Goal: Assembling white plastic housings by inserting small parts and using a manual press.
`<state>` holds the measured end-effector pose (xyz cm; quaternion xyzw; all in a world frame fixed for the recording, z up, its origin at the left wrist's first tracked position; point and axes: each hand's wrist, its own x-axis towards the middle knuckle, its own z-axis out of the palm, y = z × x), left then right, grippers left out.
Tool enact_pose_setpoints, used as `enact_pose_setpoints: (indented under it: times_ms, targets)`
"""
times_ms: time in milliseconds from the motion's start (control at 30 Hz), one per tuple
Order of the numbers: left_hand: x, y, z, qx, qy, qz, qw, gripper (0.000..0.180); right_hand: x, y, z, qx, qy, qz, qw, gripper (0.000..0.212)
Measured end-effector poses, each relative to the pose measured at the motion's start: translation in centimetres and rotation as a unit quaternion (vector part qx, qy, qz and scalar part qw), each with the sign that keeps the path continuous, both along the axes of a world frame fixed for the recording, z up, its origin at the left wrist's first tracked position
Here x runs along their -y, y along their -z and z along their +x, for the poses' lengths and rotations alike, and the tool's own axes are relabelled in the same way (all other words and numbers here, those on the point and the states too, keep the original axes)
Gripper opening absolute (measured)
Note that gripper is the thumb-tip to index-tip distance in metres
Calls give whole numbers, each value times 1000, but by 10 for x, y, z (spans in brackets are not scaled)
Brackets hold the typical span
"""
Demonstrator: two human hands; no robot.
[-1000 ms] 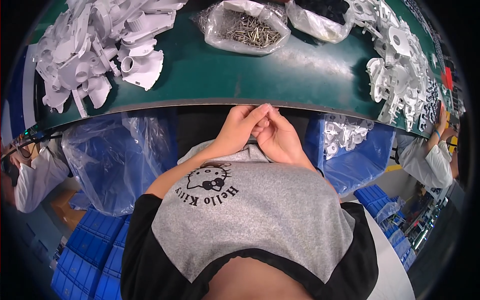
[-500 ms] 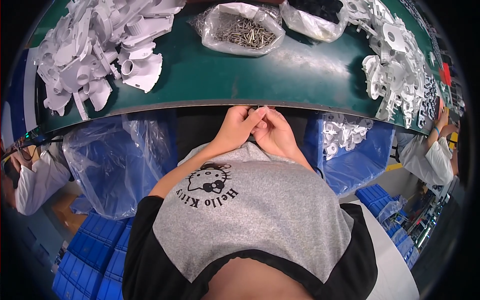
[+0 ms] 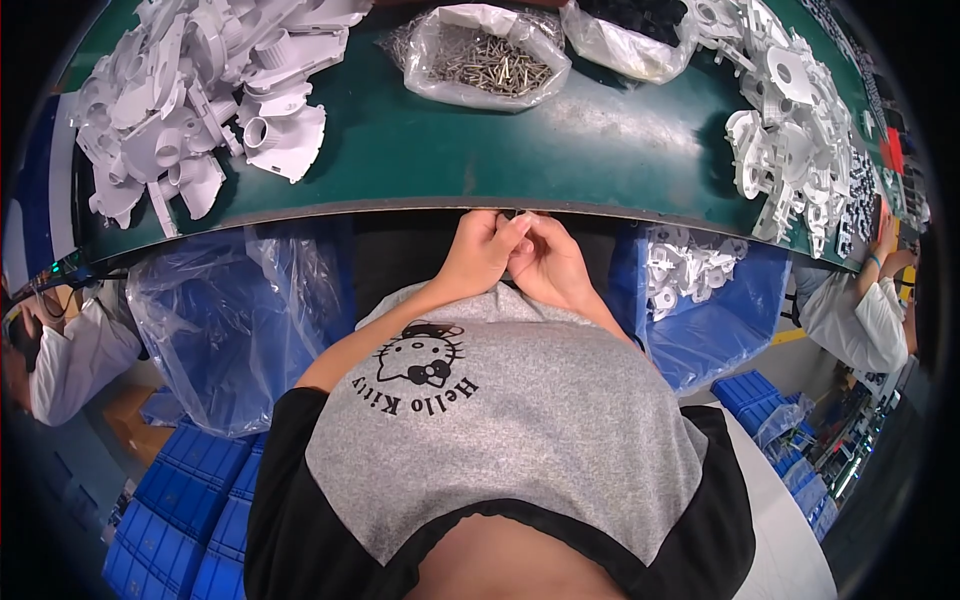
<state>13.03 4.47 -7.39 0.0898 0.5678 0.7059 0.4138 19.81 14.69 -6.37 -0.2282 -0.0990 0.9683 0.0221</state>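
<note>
Both hands meet at the near edge of the green table (image 3: pixel 400 170), in front of my body. My left hand (image 3: pixel 478 252) is closed, its thumb and fingers pressed toward the other hand. My right hand (image 3: pixel 548 262) is closed too, with its fingertips touching the left ones. A tiny whitish bit shows at the fingertips; whether it is a held thing or a nail I cannot make out. Farther back on the table lies an opened clear plastic bag (image 3: pixel 430 90) of small metal pins or screws (image 3: pixel 500 68).
White plastic parts are heaped at the left (image 3: pixel 165 120) and right (image 3: pixel 790 130). A bag of black pieces (image 3: pixel 645 22) lies at the back. Below hang a lined blue bin (image 3: pixel 235 330) and another bin (image 3: pixel 720 340) with white parts. Co-workers' sleeves (image 3: pixel 80 360) show at both sides.
Hardly anything differs. My right hand's fingers have shifted slightly against the left ones; both hands stay together at the table edge.
</note>
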Motion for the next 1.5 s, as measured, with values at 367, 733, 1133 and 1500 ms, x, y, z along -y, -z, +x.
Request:
enact_pose_setpoints:
  times_ms: [367,733,1133,1500]
  targets:
    - [4,13,-9,-88,27,16,996,27,-2,13,-3,-4,-15,-16,1000,7]
    - [10,17,-17,-95,70,7,993,23,1,10,-5,42,-2,-12,999,9]
    - [13,7,-20,68,51,81,993,9,-7,10,-3,37,-102,104,989,16]
    - [54,-68,-36,-195,41,-64,978,11,-14,-24,7,42,-237,247,938,26]
